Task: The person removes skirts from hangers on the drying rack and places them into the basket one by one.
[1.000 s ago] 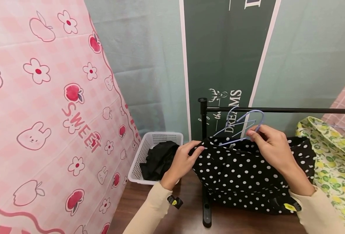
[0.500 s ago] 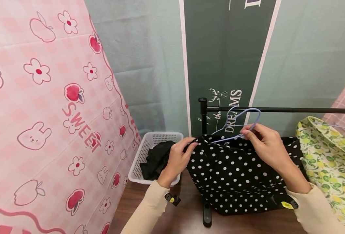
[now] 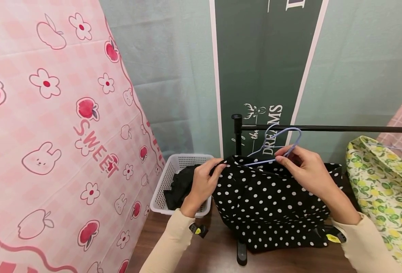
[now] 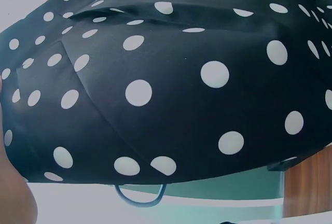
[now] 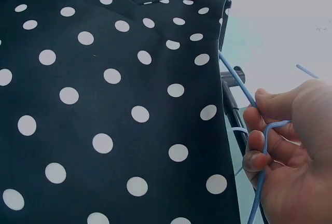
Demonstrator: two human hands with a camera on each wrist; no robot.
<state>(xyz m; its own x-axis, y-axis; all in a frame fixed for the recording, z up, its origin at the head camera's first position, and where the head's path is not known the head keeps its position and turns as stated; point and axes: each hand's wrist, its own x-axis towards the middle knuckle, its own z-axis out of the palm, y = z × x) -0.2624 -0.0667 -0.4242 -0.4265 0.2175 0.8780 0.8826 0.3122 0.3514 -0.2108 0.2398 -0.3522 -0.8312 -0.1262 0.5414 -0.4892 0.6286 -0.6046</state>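
A black garment with white polka dots (image 3: pixel 266 201) hangs between the two hands, its open top edge upward. My left hand (image 3: pixel 202 182) pinches the left end of that edge between thumb and fingers. My right hand (image 3: pixel 308 170) grips a thin blue clothes hanger (image 3: pixel 298 134) just below its hook. One arm of the hanger runs left into the garment's opening, and its far end is hidden by the cloth. In the right wrist view, the right hand's fingers (image 5: pixel 256 141) curl round the blue wire (image 5: pixel 237 76) beside the garment's edge. Dotted cloth (image 4: pixel 176 94) fills most of the left wrist view.
A black clothes rail (image 3: pixel 344 129) runs behind the hands, with another blue hanger (image 3: pixel 264 146) on it. Lemon-print cloth (image 3: pixel 382 189) hangs at the right. A white basket (image 3: pixel 158 189) holding black clothing (image 3: pixel 180 189) stands on the floor. Pink printed cloth (image 3: pixel 64 151) borders the left.
Both hands have shifted left together with the dotted garment and the hanger. Both grips stay the same. The second hanger remains on the rail.
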